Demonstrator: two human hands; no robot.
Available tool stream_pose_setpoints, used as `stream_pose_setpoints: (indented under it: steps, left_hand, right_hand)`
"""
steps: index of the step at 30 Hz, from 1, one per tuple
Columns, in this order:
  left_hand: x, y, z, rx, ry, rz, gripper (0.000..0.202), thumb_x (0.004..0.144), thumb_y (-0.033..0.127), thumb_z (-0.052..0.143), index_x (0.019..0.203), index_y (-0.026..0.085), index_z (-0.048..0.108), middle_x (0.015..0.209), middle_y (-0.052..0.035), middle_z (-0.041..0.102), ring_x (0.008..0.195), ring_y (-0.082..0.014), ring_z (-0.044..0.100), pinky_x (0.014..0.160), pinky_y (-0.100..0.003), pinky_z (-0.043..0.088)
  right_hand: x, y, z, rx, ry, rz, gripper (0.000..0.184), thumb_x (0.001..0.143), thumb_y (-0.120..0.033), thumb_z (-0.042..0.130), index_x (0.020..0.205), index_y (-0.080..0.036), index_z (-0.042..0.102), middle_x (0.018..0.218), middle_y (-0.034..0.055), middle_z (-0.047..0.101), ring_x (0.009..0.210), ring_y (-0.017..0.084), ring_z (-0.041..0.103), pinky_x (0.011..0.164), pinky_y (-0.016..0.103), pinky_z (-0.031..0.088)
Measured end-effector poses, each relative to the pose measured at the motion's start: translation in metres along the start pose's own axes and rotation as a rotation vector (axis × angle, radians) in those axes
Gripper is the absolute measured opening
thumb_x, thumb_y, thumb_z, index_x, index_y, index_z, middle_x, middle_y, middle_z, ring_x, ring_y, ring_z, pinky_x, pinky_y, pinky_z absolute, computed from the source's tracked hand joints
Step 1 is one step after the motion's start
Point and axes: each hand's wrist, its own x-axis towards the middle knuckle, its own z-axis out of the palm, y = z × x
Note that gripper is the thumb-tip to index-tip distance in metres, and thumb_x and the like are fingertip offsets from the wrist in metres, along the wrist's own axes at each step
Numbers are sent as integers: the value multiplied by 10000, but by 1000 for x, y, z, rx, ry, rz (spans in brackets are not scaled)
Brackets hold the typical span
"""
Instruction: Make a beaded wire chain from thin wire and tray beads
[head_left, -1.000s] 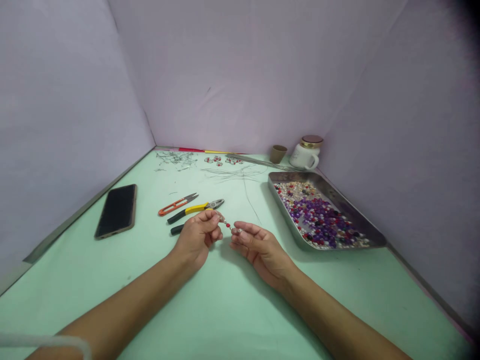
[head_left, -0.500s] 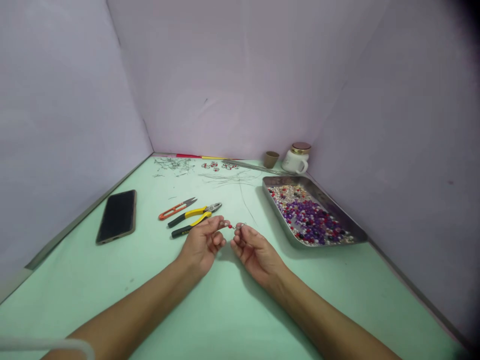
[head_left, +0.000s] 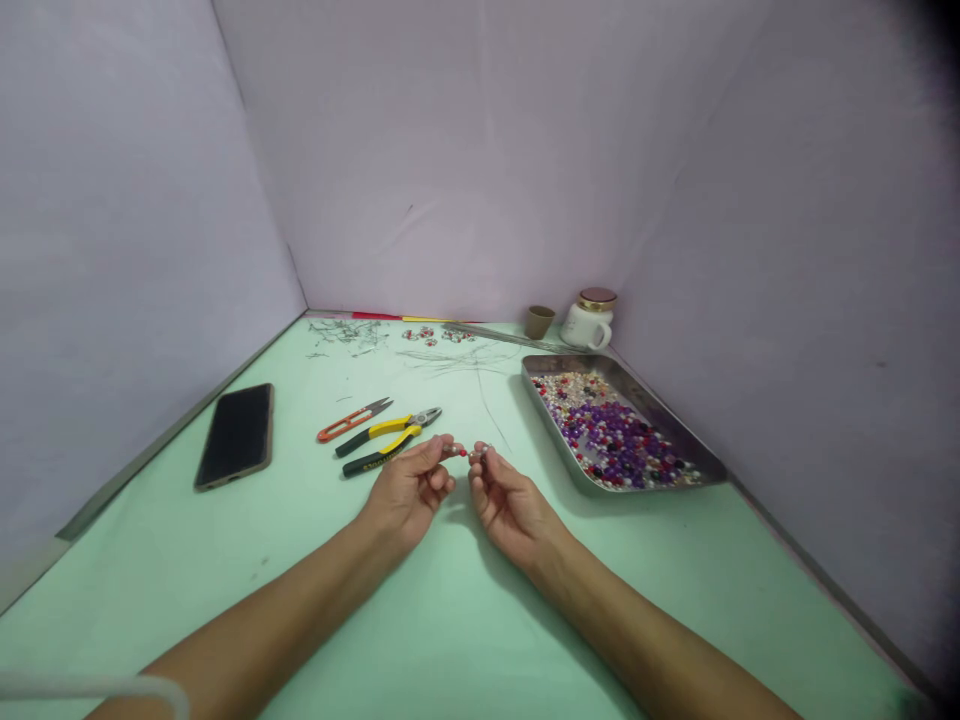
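Note:
Between my fingertips is a small beaded wire piece (head_left: 463, 453) with a red bead and paler beads. My left hand (head_left: 409, 492) pinches its left end between thumb and forefinger. At the other end, my right hand (head_left: 514, 505) grips it the same way, the rest of its fingers curled. The fingers hide part of the piece, so its full shape cannot be made out. Just left of my left hand lie yellow-and-black pliers (head_left: 390, 435), and beyond them orange thread snips (head_left: 354, 420).
A metal tray (head_left: 559, 445) of mixed beads stands at right. Loose wires (head_left: 457, 360), several beaded pieces (head_left: 431, 335) and wire scraps (head_left: 345, 332) lie at the back. A brown cup (head_left: 539, 322) and lidded white mug (head_left: 589, 320) stand behind. At left lies a phone (head_left: 236, 435).
My hands have drawn slightly closer, my right fingers shifting a little around the end of the beaded piece. The view has shifted slightly; the things on the table stay in place.

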Motion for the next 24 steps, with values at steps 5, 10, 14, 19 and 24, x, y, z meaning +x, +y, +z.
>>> stream_pose_setpoints:
  steps: [5, 10, 14, 19, 24]
  left_hand:
    - [0, -1, 0, -29, -49, 3, 117, 740, 38, 527, 788, 68, 629, 678, -35, 591, 506, -62, 513, 566, -217, 497]
    - [2, -2, 0, -53, -55, 15, 126, 745, 31, 511, 727, 74, 628, 663, -33, 588, 500, -60, 515, 566, -204, 500]
    - [3, -3, -2, -63, -70, 1, 134, 745, 24, 508, 728, 75, 630, 667, -38, 594, 514, -65, 529, 581, -205, 507]
    - [4, -4, -4, -81, -89, -26, 125, 764, 52, 507, 736, 88, 623, 705, -48, 609, 548, -67, 553, 611, -205, 513]
    - [4, -3, -4, -72, -116, -55, 139, 766, 49, 500, 707, 86, 621, 650, -39, 598, 521, -61, 544, 622, -200, 512]
  right_hand:
    - [2, 1, -1, 37, 5, -30, 56, 709, -58, 614, 725, -107, 633, 645, 6, 653, 588, 61, 620, 587, 112, 526]
    - [1, 2, -1, 42, -12, -23, 73, 698, -47, 624, 738, -106, 637, 684, 14, 662, 611, 61, 628, 621, 105, 527]
    - [1, 0, 0, 104, 28, 5, 80, 725, -33, 586, 731, -96, 636, 706, 26, 667, 621, 61, 636, 600, 92, 527]
    - [2, -1, -2, 129, 18, 36, 64, 718, -46, 605, 706, -104, 630, 701, 21, 664, 619, 61, 640, 571, 79, 524]
    - [2, -1, -1, 89, -58, 22, 55, 688, -50, 641, 691, -103, 623, 667, 11, 659, 606, 58, 637, 581, 77, 524]
